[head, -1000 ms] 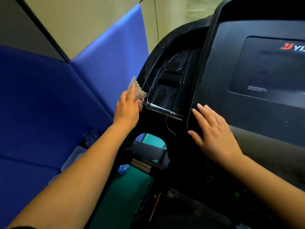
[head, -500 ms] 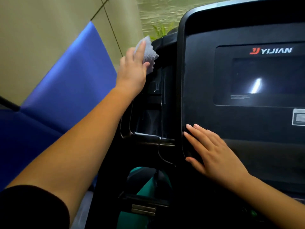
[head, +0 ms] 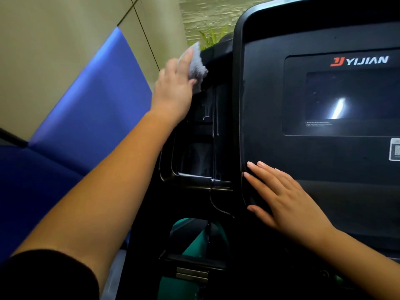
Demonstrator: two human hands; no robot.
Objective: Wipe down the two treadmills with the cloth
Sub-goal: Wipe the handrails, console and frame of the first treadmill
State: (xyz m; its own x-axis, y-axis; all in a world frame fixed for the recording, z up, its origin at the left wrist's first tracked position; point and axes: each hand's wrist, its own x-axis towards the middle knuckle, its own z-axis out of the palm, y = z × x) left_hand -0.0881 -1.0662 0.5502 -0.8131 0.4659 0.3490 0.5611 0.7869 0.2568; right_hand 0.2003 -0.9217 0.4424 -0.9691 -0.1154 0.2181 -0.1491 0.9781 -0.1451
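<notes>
A black treadmill console [head: 266, 105] fills the right half of the view, with a dark screen [head: 346, 98] under a YIJIAN logo. My left hand [head: 173, 87] presses a pale grey cloth [head: 197, 66] against the top left corner of the console's side wing, above a recessed cup holder [head: 192, 156]. My right hand [head: 285, 200] lies flat with fingers spread on the lower left edge of the console's front panel, holding nothing.
Blue padded panels [head: 91, 118] and a beige wall stand to the left of the treadmill. A green plant [head: 213, 36] shows behind the console top. Green flooring [head: 201, 237] and a dark frame part show below the console.
My left hand has slid the cloth up from the cup holder's left rim to the wing's top corner. The view has tilted upward. My right hand has stayed on the panel edge.
</notes>
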